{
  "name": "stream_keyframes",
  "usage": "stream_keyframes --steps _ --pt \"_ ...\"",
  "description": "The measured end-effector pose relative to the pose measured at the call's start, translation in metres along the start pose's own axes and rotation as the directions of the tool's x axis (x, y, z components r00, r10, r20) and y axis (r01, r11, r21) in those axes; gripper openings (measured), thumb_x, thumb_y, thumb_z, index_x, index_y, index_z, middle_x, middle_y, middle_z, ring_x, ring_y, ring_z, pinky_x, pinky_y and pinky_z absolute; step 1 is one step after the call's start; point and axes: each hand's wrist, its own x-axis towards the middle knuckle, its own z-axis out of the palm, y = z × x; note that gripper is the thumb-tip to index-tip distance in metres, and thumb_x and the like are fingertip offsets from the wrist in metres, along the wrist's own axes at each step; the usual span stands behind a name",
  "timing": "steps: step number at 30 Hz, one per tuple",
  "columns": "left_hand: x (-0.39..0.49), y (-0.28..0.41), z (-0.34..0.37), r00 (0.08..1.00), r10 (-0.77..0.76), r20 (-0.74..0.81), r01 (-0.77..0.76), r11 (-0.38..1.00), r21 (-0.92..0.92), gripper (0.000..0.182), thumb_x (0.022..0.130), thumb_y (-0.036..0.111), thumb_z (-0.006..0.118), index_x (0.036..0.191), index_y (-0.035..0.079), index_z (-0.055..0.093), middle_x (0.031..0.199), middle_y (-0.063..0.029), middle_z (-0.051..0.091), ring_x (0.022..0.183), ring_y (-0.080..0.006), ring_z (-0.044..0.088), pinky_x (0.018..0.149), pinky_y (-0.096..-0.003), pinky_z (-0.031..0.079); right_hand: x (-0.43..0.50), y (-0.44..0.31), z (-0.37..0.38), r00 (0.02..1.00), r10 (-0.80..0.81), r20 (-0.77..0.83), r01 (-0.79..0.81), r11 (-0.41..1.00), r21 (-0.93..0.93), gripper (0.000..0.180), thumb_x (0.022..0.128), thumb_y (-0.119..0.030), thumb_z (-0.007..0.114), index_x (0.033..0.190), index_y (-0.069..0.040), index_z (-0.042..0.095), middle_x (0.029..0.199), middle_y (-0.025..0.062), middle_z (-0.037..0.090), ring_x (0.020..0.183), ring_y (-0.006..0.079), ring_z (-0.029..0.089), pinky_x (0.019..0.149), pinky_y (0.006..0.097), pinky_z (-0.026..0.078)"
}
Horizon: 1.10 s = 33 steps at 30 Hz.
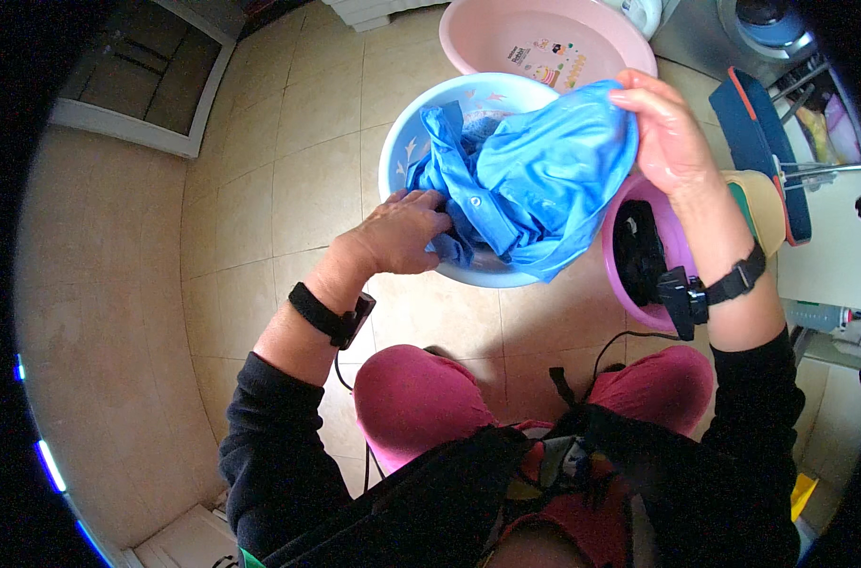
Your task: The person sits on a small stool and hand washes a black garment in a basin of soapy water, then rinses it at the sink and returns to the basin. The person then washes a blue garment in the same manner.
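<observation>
A wet, bright blue garment (544, 177) with a small round button lies bunched over a light blue basin (395, 160) with a leaf pattern inside. My right hand (668, 135) pinches the cloth at its upper right, lifting it and spreading it past the basin's right side. At the near left rim, my left hand (402, 231) reaches in with bent fingers around a fold of the cloth; its fingertips are partly hidden. Darker, speckled fabric (479, 128) shows beneath the garment at the back of the basin.
A large pink basin (501, 35) with printed cartoon pictures stands behind. To the right is a purple-pink bucket (615, 284) holding a black item (638, 248). Farther right are a dark blue bin with an orange edge (757, 142) and a shelf rack. My knees (416, 390) are close below.
</observation>
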Motion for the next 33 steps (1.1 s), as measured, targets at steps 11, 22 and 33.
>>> stream_keyframes --steps 11,22,33 --pt "0.039 -0.009 -0.014 0.833 -0.553 -0.034 0.33 0.545 -0.771 0.023 0.088 0.022 0.068 0.09 -0.001 0.065 0.075 -0.0063 0.063 0.074 -0.0152 0.061 0.071 -0.0294 0.052 -0.027 -0.008 0.004 0.989 -0.036 0.146 0.05 0.994 -0.094 0.006 0.082 -0.01 0.058 0.078 -0.007 0.055 0.075 -0.0028 0.056 0.071 0.0055 0.05 0.069 0.0201 0.04" --pt "0.0 -0.023 -0.027 0.761 -0.564 -0.32 -0.564 -0.332 -0.756 0.007 0.087 0.008 0.054 0.088 0.003 0.057 0.087 -0.0083 0.064 0.081 -0.0204 0.061 0.082 -0.0386 0.05 -0.043 -0.009 -0.022 0.991 -0.093 0.092 0.095 0.995 -0.022 0.02 0.082 -0.007 0.061 0.073 -0.012 0.043 0.071 -0.0049 0.048 0.065 0.0046 0.044 0.061 0.021 0.036" --pt "0.001 -0.038 -0.032 0.77 -0.619 -0.154 0.178 0.441 -0.879 0.032 0.084 0.024 0.071 0.095 -0.005 0.064 0.08 -0.0102 0.064 0.068 -0.0174 0.061 0.061 -0.0291 0.051 -0.036 0.008 0.008 0.983 0.053 0.174 0.064 0.795 -0.604 0.019 0.083 -0.012 0.071 0.096 -0.005 0.06 0.093 0.0011 0.062 0.089 0.0096 0.057 0.08 0.0269 0.047"
